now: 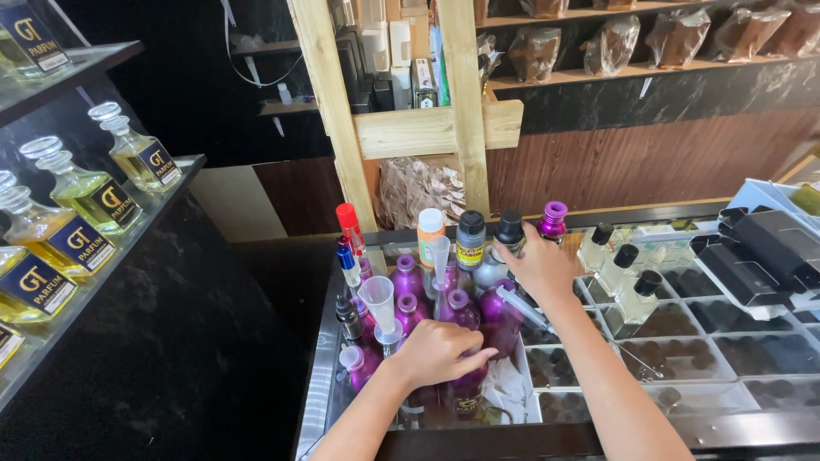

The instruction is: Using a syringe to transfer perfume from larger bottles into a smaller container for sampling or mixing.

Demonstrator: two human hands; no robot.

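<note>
- Left hand [440, 352] curled down over a purple bottle [465, 376] at the near edge of the cluster, fingers closed around its top.
- Right hand [540, 266] reaching further back, wrapped around a bottle with a black cap [510, 229] in the far row; grip looks closed on the neck, though the palm hides most of it.
- Also pinching a syringe [521, 306] under the right hand, needle end slanting down to the right over the trays.
- Purple bottles [408, 277] packed tight together on the left end of the glass counter [318, 376], touching each other.
- Probably small and light, smooth plastic or glass, so likely a bit slippery; best grabbed round the cap or neck since the bodies sit jammed in.
- Clear funnel [379, 300] standing in one bottle just left of the left hand; looks easy to knock over.
- Orange bottle with white cap [430, 235] and a dark bottle with yellow label [470, 243] in the far row.
- Red-capped thin bottle [348, 224] at far left of the cluster.
- Clear square bottles with black caps [622, 273] to the right, fragile-looking glass.
- Left shelf: yellow perfume bottles with dark blue labels [85, 192] and round glass stoppers.
- Far shelves: brown bagged goods [675, 38].
</note>
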